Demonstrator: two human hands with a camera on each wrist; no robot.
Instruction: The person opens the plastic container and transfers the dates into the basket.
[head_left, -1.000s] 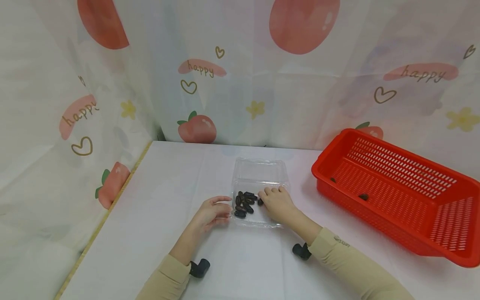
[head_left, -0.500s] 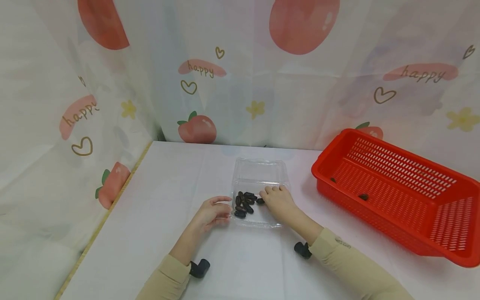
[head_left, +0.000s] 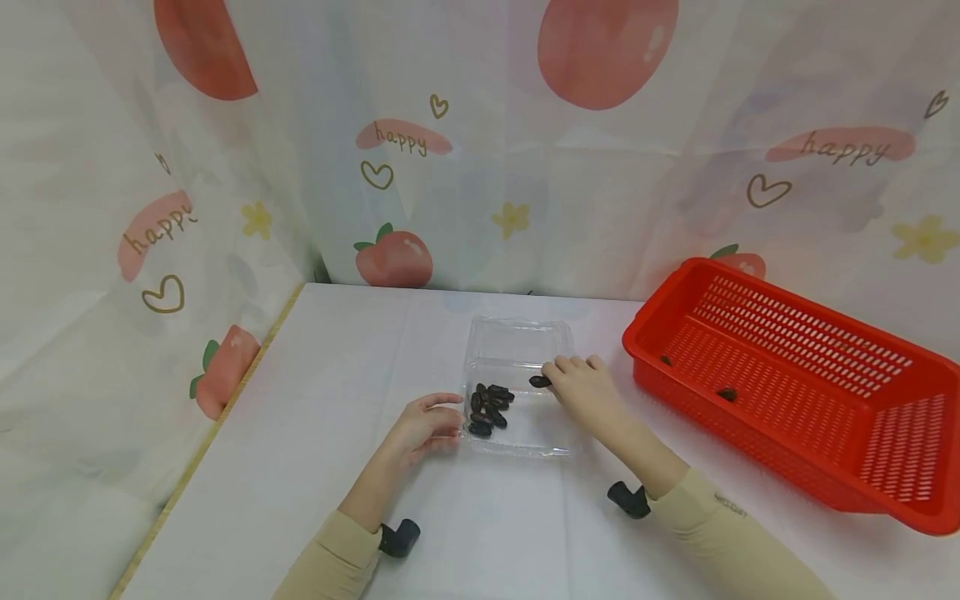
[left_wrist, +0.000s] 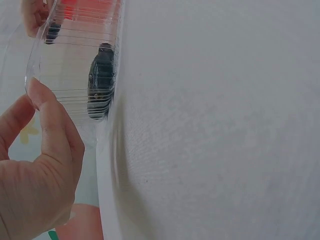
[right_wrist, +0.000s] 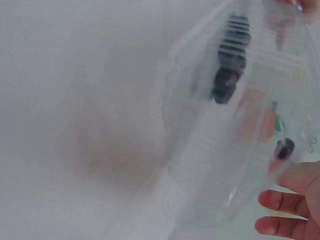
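A clear plastic clamshell box (head_left: 534,433) lies on the white table with its lid (head_left: 521,340) folded back. Several dark, shiny oval pieces (head_left: 491,408), like dried dates, are clustered at its left side. My left hand (head_left: 426,427) pinches the box's left rim; in the left wrist view thumb and fingertip (left_wrist: 35,89) meet at that rim. Over the right part of the box, my right hand (head_left: 585,392) holds one dark oval piece (head_left: 540,382) by its end. The right wrist view shows this dark oval piece (right_wrist: 285,148) at the fingertips, seen through the clear plastic.
To the right stands a red plastic basket (head_left: 757,450) with slotted walls; a couple of dark oval pieces (head_left: 727,393) lie inside it. A printed curtain (head_left: 480,183) hangs behind the table. The table's left edge (head_left: 217,425) runs beside another curtain.
My right hand has lifted the dark oval piece from the box floor and moved it right and away from me. The left hand has stayed at the rim.
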